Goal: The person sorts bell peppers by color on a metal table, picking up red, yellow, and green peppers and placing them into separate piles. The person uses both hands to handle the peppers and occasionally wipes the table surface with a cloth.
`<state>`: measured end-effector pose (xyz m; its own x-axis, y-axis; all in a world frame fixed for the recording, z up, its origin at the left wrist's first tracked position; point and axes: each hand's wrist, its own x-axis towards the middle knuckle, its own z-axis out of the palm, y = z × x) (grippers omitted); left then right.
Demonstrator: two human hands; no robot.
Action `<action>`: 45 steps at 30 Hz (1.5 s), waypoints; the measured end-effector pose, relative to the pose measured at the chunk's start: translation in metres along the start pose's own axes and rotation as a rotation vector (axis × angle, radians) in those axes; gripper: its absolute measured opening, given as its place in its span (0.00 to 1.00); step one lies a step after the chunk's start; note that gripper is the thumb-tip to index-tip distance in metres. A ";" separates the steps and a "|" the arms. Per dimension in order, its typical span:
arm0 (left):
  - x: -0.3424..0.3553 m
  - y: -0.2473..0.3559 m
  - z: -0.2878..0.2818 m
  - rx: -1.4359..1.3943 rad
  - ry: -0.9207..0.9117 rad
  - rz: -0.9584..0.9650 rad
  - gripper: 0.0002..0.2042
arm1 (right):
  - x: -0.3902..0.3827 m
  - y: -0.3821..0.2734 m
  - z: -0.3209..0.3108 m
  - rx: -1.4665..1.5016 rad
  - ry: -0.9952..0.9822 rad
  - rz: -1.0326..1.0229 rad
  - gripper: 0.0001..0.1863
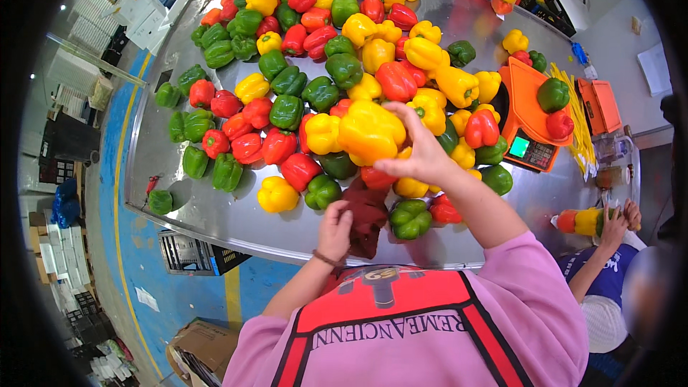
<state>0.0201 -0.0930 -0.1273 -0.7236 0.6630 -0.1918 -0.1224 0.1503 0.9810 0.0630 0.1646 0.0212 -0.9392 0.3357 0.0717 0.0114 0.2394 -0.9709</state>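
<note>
My right hand (pixel 421 152) holds a big yellow bell pepper (pixel 369 132) lifted above the pile on the steel table (pixel 215 211). My left hand (pixel 335 229) grips a dark red cloth (pixel 367 216) that lies on the table's front edge. Around the cloth sit a green pepper (pixel 410 218), another green pepper (pixel 322 191), a yellow pepper (pixel 276 195) and a red pepper (pixel 299 170). Many red, green and yellow peppers cover the table behind them.
An orange scale (pixel 529 111) with a green and a red pepper on it stands at the right. A person at the lower right holds bagged peppers (pixel 584 221). Another person's hand is at the far end. A black crate (pixel 192 254) sits under the table.
</note>
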 end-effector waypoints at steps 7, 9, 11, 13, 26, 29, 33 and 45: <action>-0.021 0.111 -0.006 -0.293 0.013 0.315 0.11 | -0.072 0.007 0.048 -0.507 0.030 -0.121 0.46; -0.014 0.124 0.002 0.474 -0.011 0.719 0.13 | -0.082 0.011 0.055 -0.469 0.066 -0.133 0.43; -0.010 0.116 0.016 0.493 0.021 0.692 0.13 | -0.090 0.017 0.052 -0.547 0.110 -0.189 0.43; -0.001 0.098 0.025 0.413 0.018 0.612 0.12 | -0.099 0.013 0.042 -0.515 0.048 -0.139 0.43; -0.003 0.000 0.015 1.010 -0.006 0.624 0.12 | -0.090 -0.006 -0.235 -1.143 0.575 0.471 0.45; 0.003 -0.007 0.019 0.969 0.019 0.670 0.11 | -0.098 0.020 -0.295 -1.283 0.504 0.723 0.44; 0.004 -0.009 0.014 0.891 0.037 0.705 0.12 | -0.075 0.036 -0.280 -1.603 0.620 0.433 0.36; 0.008 -0.011 0.012 0.833 0.025 0.738 0.13 | 0.124 0.075 -0.009 -1.313 -0.142 0.129 0.21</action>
<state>0.0236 -0.0801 -0.1401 -0.4454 0.7791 0.4412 0.8313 0.1769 0.5269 -0.0490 0.2322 -0.0405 -0.9329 0.3442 -0.1060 0.3483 0.9371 -0.0226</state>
